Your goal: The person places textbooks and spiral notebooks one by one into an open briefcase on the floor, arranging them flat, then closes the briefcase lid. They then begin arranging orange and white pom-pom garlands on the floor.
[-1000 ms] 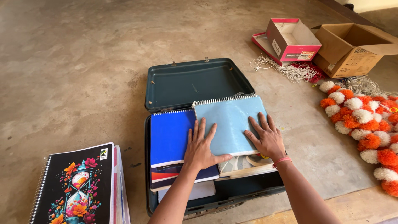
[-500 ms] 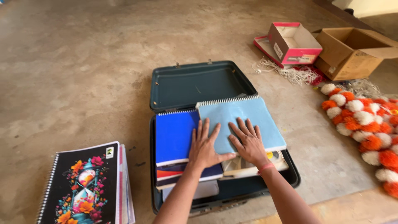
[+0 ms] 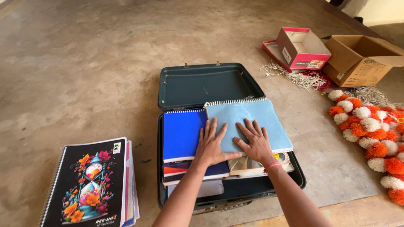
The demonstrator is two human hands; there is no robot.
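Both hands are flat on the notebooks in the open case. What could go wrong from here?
1. The light blue notebook overhangs the case's right wall and may catch the rim instead of settling inside.
2. It sits tilted on uneven items beneath, so pressing with the right hand might bend the cover.
3. The left hand bridges it and the dark blue notebook; either could slide.

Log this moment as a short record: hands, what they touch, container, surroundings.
left hand: flat, across dark blue notebook and light blue spiral notebook
right hand: flat on light blue spiral notebook
container: open teal suitcase holding stacked books
left of suitcase: pile topped by black hourglass notebook
right: orange-and-white garland, pink shoebox, cardboard box
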